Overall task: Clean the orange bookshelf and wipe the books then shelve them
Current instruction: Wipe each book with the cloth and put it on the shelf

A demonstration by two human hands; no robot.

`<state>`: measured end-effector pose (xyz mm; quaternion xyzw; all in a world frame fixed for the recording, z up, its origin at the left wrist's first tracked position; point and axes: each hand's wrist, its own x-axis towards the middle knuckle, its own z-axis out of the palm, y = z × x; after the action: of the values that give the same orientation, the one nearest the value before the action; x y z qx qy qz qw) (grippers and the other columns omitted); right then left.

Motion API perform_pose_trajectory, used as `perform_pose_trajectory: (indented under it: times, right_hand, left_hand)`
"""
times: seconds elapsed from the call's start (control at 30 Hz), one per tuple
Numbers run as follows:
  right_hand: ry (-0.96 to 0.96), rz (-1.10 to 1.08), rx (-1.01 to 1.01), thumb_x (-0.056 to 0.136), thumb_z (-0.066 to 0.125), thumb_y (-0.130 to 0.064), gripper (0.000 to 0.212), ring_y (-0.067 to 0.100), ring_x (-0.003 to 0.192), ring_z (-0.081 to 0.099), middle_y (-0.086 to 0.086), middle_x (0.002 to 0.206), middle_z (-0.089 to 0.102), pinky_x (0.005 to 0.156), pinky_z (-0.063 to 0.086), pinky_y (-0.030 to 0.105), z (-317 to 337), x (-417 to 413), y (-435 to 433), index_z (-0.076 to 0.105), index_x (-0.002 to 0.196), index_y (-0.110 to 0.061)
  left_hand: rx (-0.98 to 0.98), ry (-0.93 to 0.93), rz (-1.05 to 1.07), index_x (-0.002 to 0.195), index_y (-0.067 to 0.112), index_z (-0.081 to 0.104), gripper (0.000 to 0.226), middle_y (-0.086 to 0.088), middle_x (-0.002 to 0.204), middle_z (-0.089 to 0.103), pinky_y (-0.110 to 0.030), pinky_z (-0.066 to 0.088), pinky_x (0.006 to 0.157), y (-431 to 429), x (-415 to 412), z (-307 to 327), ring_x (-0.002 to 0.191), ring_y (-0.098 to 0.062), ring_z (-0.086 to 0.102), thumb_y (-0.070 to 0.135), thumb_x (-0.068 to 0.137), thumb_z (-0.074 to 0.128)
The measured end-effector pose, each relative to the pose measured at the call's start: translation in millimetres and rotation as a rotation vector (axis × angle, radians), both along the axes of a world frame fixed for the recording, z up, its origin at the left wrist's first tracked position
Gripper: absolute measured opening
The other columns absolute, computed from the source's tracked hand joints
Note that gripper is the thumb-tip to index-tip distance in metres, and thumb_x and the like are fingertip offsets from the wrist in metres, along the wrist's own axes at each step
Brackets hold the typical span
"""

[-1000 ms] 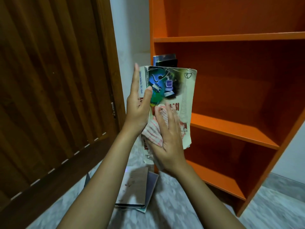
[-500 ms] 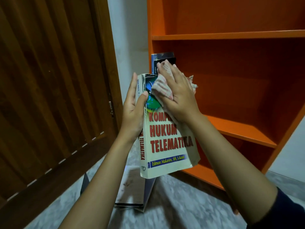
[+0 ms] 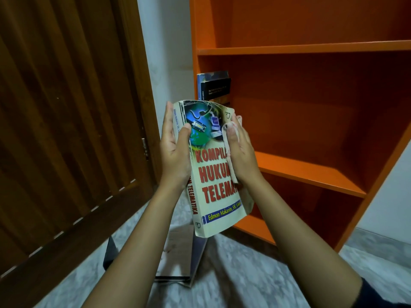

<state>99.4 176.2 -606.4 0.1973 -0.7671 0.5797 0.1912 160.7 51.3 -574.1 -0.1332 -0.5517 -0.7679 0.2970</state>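
At the bottom of the frame both forearms rise toward the centre, where the book (image 3: 209, 187) is held upright with its cover facing the camera. The left hand (image 3: 175, 150) grasps it along the spine, thumb on the cover and fingers behind. The right hand (image 3: 241, 152) is now at the book's right edge, thumb pinning the cloth (image 3: 232, 172) onto the front; its fingers wrap behind, out of sight.

Half a second ago that hand and cloth lay spread over the top of the cover, and a second ago lower down. With the hand off to the side, the picture and most of the title show again. Judging from this, the front face is wiped and the cloth is moving to the page edge or the back.

Lower centre, behind the arms, a pile of books (image 3: 178, 258) lies on the marble floor (image 3: 244, 283), probably waiting for wiping. Beyond, filling the right of the frame, stands the orange bookshelf (image 3: 311, 172), with two shelved books (image 3: 214, 87) upright at the left end of its middle level. The wooden door (image 3: 66, 130) fills the left.
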Motion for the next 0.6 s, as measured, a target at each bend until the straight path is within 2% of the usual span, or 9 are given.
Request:
perform_pose_trajectory:
  times: [0.03, 0.1, 0.17, 0.23, 0.37, 0.43, 0.5, 0.57, 0.6]
  right_hand:
    - [0.002, 0.024, -0.039, 0.095, 0.028, -0.052, 0.057, -0.034, 0.112, 0.018, -0.018, 0.151, 0.021, 0.085, 0.020, -0.010, -8, 2, 0, 0.022, 0.149, -0.034]
    - [0.004, 0.063, -0.112, 0.094, 0.031, -0.051, 0.053, -0.039, 0.109, 0.018, -0.030, 0.140, 0.021, 0.087, 0.026, -0.006, -25, 6, -1, 0.022, 0.145, -0.040]
    - [-0.002, 0.091, -0.156, 0.093, 0.035, -0.055, 0.046, -0.032, 0.119, 0.021, -0.040, 0.134, 0.020, 0.098, 0.029, 0.007, -41, 10, -1, 0.023, 0.138, -0.053]
    - [-0.010, 0.109, -0.193, 0.089, 0.038, -0.065, 0.044, -0.020, 0.131, 0.022, -0.045, 0.134, 0.022, 0.108, 0.031, 0.019, -52, 14, -1, 0.026, 0.131, -0.063]
    - [0.005, 0.142, -0.270, 0.083, 0.043, -0.069, 0.055, -0.024, 0.126, 0.026, -0.039, 0.135, 0.027, 0.095, 0.032, 0.001, -63, 21, 0, 0.029, 0.134, -0.052]
    - [0.027, 0.143, -0.299, 0.083, 0.045, -0.068, 0.057, -0.017, 0.132, 0.026, -0.032, 0.141, 0.027, 0.099, 0.032, 0.005, -70, 19, 2, 0.031, 0.134, -0.050]
    - [0.043, 0.129, -0.318, 0.083, 0.048, -0.068, 0.058, -0.008, 0.136, 0.027, -0.026, 0.146, 0.029, 0.106, 0.033, 0.015, -79, 14, 4, 0.032, 0.135, -0.050]
    - [0.039, 0.117, -0.315, 0.083, 0.048, -0.068, 0.057, -0.005, 0.138, 0.027, -0.026, 0.146, 0.029, 0.110, 0.031, 0.022, -86, 9, 6, 0.032, 0.135, -0.050]
    - [0.036, 0.118, -0.311, 0.082, 0.048, -0.068, 0.057, -0.006, 0.138, 0.025, -0.029, 0.145, 0.028, 0.110, 0.030, 0.020, -88, 6, 7, 0.032, 0.135, -0.051]
  left_hand:
    - [0.002, 0.013, 0.018, 0.146, 0.026, 0.021, 0.054, -0.008, 0.144, 0.043, -0.033, 0.058, 0.081, 0, 0, 1, 0.109, -0.021, 0.062, 0.005, 0.099, 0.038]
    - [0.013, 0.038, 0.051, 0.147, 0.023, 0.020, 0.054, -0.005, 0.141, 0.045, -0.028, 0.057, 0.076, -2, -1, 4, 0.102, -0.013, 0.064, 0.003, 0.099, 0.037]
    - [0.011, 0.056, 0.080, 0.147, 0.019, 0.019, 0.055, -0.007, 0.142, 0.043, -0.022, 0.055, 0.073, -5, -5, 6, 0.100, -0.009, 0.064, 0.002, 0.098, 0.036]
    - [0.002, 0.070, 0.090, 0.147, 0.018, 0.019, 0.054, -0.010, 0.147, 0.036, -0.021, 0.053, 0.076, -8, -8, 7, 0.107, -0.012, 0.061, 0.002, 0.099, 0.036]
    - [-0.014, 0.085, 0.067, 0.147, 0.018, 0.019, 0.054, -0.011, 0.149, 0.034, -0.022, 0.053, 0.077, -9, -12, 8, 0.113, -0.018, 0.058, 0.002, 0.098, 0.037]
    - [-0.016, 0.089, 0.063, 0.146, 0.019, 0.021, 0.054, -0.013, 0.149, 0.033, -0.023, 0.054, 0.077, -10, -17, 9, 0.118, -0.024, 0.056, 0.004, 0.098, 0.039]
    - [-0.021, 0.107, 0.062, 0.146, 0.019, 0.020, 0.055, -0.015, 0.150, 0.031, -0.026, 0.055, 0.081, -10, -22, 10, 0.122, -0.030, 0.052, 0.007, 0.096, 0.040]
    - [-0.037, 0.131, 0.067, 0.147, 0.018, 0.018, 0.057, -0.017, 0.150, 0.029, -0.029, 0.054, 0.084, -10, -28, 12, 0.124, -0.034, 0.050, 0.009, 0.095, 0.040]
    - [-0.044, 0.145, 0.069, 0.147, 0.018, 0.018, 0.058, -0.017, 0.150, 0.029, -0.030, 0.054, 0.085, -10, -31, 13, 0.125, -0.035, 0.048, 0.010, 0.094, 0.040]
